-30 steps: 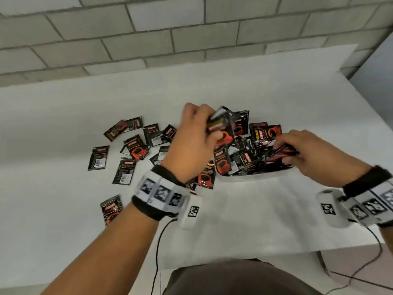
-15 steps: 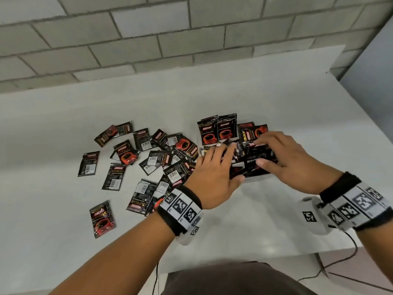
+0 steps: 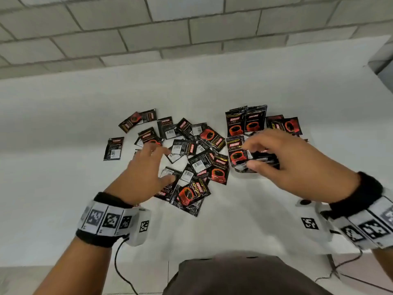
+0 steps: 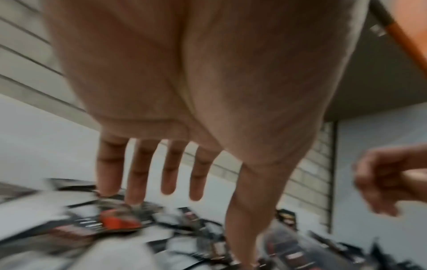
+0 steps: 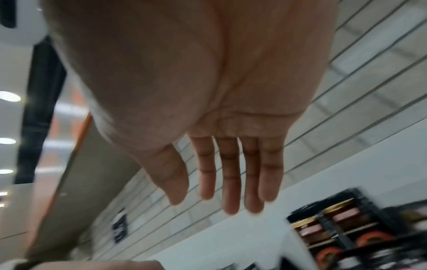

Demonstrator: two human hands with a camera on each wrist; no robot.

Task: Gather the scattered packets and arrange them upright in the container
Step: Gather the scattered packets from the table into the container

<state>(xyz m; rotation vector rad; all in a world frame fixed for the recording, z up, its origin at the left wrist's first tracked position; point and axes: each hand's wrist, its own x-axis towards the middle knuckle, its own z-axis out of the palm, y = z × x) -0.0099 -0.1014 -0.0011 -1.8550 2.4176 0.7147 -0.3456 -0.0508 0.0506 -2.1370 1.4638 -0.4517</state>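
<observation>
Left hand (image 3: 142, 175) spread flat over the loose packets (image 3: 192, 158) at 9 o'clock of the container (image 3: 246, 169); grip released, fingers straight, the two outer fingertips (image 4: 107, 186) touching a sachet, thumb down on the pile; reads as a rake or pick setup, nothing pinched yet.

Right hand (image 3: 285, 160) over the container at 3 o'clock of the pile; head view shows it slightly cupped, wrist view shows straight fingers (image 5: 231, 182) holding nothing; likely steadying the packets already inside so they stay put.

Two upright packets (image 3: 245, 122) stand at the container's 12 o'clock edge, one more at its 9 o'clock side; others in there look jumbled.

Most packets lie flat and overlapping on the table (image 3: 63, 124); one lone packet (image 3: 113, 148) sits at far 9 o'clock.

Judgement: early in task; risk is toppling the upright ones when adding more.
</observation>
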